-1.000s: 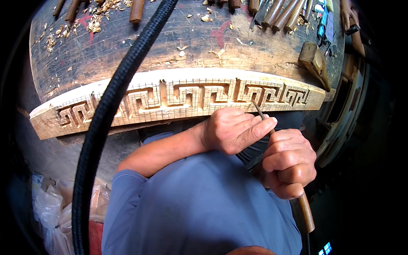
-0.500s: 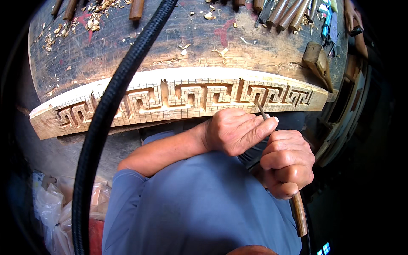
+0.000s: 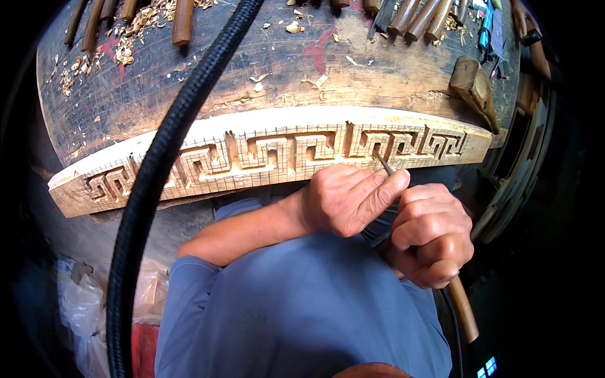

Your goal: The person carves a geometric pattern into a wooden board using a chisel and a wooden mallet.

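A long pale wooden board (image 3: 189, 173) carved with a square key pattern lies along the near edge of a dark workbench (image 3: 265, 82). My right hand (image 3: 432, 233) is closed around the brown wooden handle of a chisel (image 3: 463, 309). Its thin metal blade (image 3: 382, 164) touches the carved groove right of the board's middle. My left hand (image 3: 350, 198) rests against the board's near edge, fingers pinching and steadying the blade just below its tip.
Several wooden-handled chisels (image 3: 413, 16) lie along the bench's far edge among wood chips (image 3: 135, 25). A wooden mallet (image 3: 476, 88) sits at the right end. A thick black braided cord (image 3: 164, 170) hangs across the left of the view. Plastic bags (image 3: 88, 302) lie lower left.
Both hands have shifted slightly along the board with the chisel; the blade tip sits in the groove a little differently. The grip is unchanged.
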`<action>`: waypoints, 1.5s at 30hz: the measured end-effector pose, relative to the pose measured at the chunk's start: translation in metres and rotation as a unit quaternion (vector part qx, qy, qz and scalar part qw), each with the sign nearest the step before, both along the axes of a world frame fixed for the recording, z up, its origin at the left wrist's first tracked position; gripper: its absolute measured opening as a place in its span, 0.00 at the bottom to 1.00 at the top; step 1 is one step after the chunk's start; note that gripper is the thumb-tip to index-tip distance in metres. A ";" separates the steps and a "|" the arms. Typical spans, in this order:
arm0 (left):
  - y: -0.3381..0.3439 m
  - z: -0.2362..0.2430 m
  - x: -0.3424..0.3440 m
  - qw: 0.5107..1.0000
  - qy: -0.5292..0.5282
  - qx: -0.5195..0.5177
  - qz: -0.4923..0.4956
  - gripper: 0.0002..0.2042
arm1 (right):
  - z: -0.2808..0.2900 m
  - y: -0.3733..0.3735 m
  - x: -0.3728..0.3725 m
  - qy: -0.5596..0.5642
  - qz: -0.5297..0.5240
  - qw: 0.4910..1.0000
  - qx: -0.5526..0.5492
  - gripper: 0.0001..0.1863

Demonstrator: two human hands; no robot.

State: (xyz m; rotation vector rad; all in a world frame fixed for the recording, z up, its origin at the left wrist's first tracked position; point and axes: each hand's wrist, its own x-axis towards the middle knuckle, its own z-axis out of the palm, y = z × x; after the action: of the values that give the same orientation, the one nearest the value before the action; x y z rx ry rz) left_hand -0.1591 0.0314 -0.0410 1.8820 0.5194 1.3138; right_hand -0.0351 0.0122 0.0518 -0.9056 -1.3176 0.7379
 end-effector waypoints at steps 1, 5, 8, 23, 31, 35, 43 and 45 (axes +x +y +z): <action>0.001 0.002 -0.001 1.000 0.004 -0.007 -0.011 0.21 | 0.001 0.001 -0.001 0.004 -0.003 1.000 -0.004 0.34; 0.005 0.001 -0.012 0.999 -0.004 0.018 -0.047 0.20 | 0.006 -0.002 -0.005 0.044 -0.003 0.999 0.011 0.35; 0.009 -0.003 -0.012 0.997 -0.017 0.029 -0.069 0.20 | 0.009 -0.007 -0.007 0.033 -0.010 0.999 0.023 0.35; 0.009 0.005 -0.004 0.999 0.014 0.029 -0.032 0.21 | -0.003 -0.006 -0.010 -0.033 -0.057 0.994 0.084 0.34; 0.011 0.002 -0.015 0.995 -0.041 0.023 -0.093 0.21 | 0.013 -0.026 -0.019 -0.002 -0.044 0.997 0.071 0.36; 0.009 0.009 -0.033 0.993 0.018 0.062 -0.099 0.20 | 0.015 -0.033 -0.021 0.015 -0.008 0.998 0.063 0.35; 0.019 0.010 -0.035 0.992 0.061 0.039 -0.105 0.21 | 0.012 -0.028 -0.017 -0.099 0.024 0.993 0.058 0.30; 0.020 0.011 -0.034 0.990 0.067 0.042 -0.114 0.22 | 0.014 -0.030 -0.018 -0.103 0.022 0.993 0.060 0.31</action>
State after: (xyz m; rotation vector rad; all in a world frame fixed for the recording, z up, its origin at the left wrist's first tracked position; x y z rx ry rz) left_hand -0.1935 0.0518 -0.0298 2.0415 0.3076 1.0804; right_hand -0.0529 -0.0180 0.0659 -0.8767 -1.5514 0.6038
